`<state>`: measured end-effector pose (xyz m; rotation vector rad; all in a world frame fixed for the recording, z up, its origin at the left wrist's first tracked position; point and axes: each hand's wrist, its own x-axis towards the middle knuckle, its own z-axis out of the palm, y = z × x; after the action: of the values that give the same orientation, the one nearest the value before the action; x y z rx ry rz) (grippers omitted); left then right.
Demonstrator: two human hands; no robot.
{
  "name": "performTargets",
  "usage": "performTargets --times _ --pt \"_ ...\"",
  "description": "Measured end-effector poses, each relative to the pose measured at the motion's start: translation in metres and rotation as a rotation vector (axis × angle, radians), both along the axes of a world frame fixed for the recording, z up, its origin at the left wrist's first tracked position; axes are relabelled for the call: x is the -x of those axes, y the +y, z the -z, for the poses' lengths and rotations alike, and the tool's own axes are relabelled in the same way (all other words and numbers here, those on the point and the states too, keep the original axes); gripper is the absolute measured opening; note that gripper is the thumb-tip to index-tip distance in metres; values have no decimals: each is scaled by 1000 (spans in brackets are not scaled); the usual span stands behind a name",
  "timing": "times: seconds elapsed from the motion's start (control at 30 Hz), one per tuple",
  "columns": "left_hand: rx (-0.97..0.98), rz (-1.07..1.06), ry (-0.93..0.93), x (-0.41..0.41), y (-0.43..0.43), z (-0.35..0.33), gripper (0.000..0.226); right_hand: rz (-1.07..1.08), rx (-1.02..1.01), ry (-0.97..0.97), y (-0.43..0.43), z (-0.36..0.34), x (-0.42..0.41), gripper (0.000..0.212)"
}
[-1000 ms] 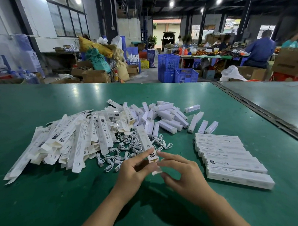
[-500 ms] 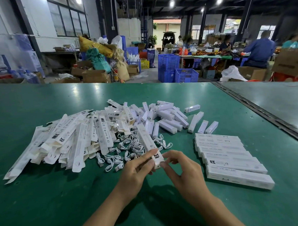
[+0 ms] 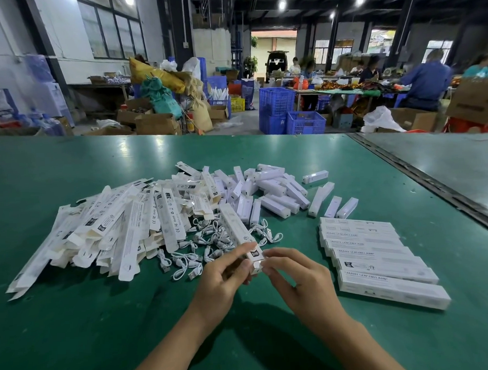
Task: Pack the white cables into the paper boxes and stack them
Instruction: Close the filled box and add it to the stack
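On a green table (image 3: 76,332), a heap of flat boxes (image 3: 113,227) at 10 o'clock awaits filling. Packed boxes (image 3: 380,262) lie in a row at 3 o'clock, and loose cables (image 3: 206,242) sit at centre. The left hand (image 3: 222,286) grips one box (image 3: 236,227) while the right hand (image 3: 300,280) pinches its end flap, open a second ago and now folded in.

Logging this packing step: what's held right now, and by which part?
Paper box, near end: left hand grips its sides, right hand pinches the end flap.
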<state>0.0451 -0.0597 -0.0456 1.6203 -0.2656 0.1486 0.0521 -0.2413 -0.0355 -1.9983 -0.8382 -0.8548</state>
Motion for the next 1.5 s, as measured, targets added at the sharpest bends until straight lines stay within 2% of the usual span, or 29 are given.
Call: performTargets --times 0.13,0.23,0.3,0.63,0.9,0.97,1.03,1.13,1.23,1.33,1.43,1.5 --pt "-31 17 -15 0 1 2 32 -6 1 1 0 1 -1 7" --pt "-51 38 -28 1 1 0 48 -19 -6 2 0 2 -1 7" --pt "-38 47 -23 1 1 0 50 -37 -15 20 0 2 0 11" --pt "-87 65 -31 2 1 0 36 -10 -24 165 0 -4 8 28" --pt "-84 103 7 2 1 -5 37 -42 4 185 0 -7 11 31" --pt "-3 115 14 3 1 -8 39 -84 -7 204 -2 -9 10 40" --pt "200 152 84 3 5 -12 39 -68 -21 224 -6 -7 7 52" --pt "481 339 208 5 11 -17 44 43 31 290 -12 -4 -1 64" --pt "641 457 287 3 18 -21 44 177 104 357 -16 -2 -6 56" --pt "759 498 309 0 24 -23 41 327 144 300 -17 -2 -8 47" --pt "870 578 297 -4 34 -19 36 368 134 309 -18 -5 -9 43" --pt "897 620 292 -7 36 -17 52 320 129 343 -18 -5 -9 40"
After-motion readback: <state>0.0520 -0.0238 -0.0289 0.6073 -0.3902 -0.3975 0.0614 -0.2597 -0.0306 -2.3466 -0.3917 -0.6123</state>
